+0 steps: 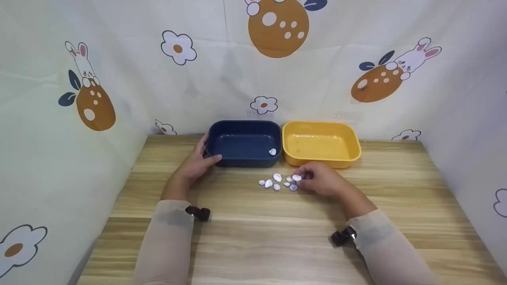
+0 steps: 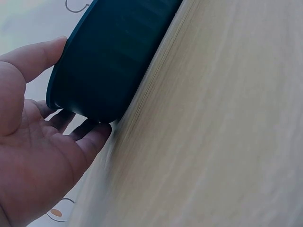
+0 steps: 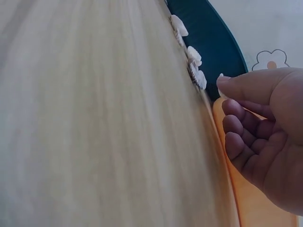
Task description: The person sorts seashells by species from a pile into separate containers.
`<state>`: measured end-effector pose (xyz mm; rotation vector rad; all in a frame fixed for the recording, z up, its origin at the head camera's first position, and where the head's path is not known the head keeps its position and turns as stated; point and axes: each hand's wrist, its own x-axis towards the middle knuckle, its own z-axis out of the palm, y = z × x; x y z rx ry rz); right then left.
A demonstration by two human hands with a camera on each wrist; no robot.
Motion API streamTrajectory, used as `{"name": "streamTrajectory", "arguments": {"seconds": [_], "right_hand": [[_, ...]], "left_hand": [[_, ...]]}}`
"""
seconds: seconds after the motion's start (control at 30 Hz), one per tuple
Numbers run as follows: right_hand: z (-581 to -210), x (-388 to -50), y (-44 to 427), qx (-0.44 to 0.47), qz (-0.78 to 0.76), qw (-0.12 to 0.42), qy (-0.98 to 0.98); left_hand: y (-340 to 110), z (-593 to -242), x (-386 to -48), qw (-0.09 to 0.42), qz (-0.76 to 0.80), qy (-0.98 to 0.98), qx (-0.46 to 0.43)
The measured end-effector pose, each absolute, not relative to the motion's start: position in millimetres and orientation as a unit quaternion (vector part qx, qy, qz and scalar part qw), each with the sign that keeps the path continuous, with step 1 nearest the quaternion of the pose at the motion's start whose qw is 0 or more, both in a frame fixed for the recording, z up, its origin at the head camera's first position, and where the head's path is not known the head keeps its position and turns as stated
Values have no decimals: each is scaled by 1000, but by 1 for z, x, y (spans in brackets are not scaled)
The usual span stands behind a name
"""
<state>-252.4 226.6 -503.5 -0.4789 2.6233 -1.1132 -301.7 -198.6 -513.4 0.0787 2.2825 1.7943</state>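
At the left end of a dark blue plastic basin [image 1: 241,144], my left hand [image 1: 195,163] grips the basin, thumb at its front rim and fingers along its side. The left wrist view shows that same basin [image 2: 111,56] between thumb and fingers. One white seashell [image 1: 272,152] lies inside it, near the right wall. My right hand [image 1: 323,180] pinches a white seashell [image 1: 296,178] between thumb and fingers, just above the table. Beside this hand lie several loose seashells [image 1: 277,177] in a small cluster. Only an edge of the pinched shell [image 3: 221,80] shows in the right wrist view.
A yellow basin [image 1: 321,146] stands right of the blue one, their ends almost touching. Both are at the back of the wood-grain table [image 1: 261,237], before a cloth backdrop [image 1: 222,87] printed with rabbits and flowers. Cloth also hangs at both sides.
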Motion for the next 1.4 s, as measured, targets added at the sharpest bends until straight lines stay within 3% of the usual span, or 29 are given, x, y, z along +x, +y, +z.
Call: {"name": "streamTrajectory", "arguments": {"seconds": [0.53,0.77,1.4], "right_hand": [[-468,-256,190,-146,-415,101,892],[-454,-272,164,-178,-411,67,891],[-444,-314,118,-161,-450,75,875]], "left_hand": [[-198,-513,-304,120,616,778,32],[-201,-514,-304,113,605,788,36],[-198,-514,-303,114,609,784,36]]}}
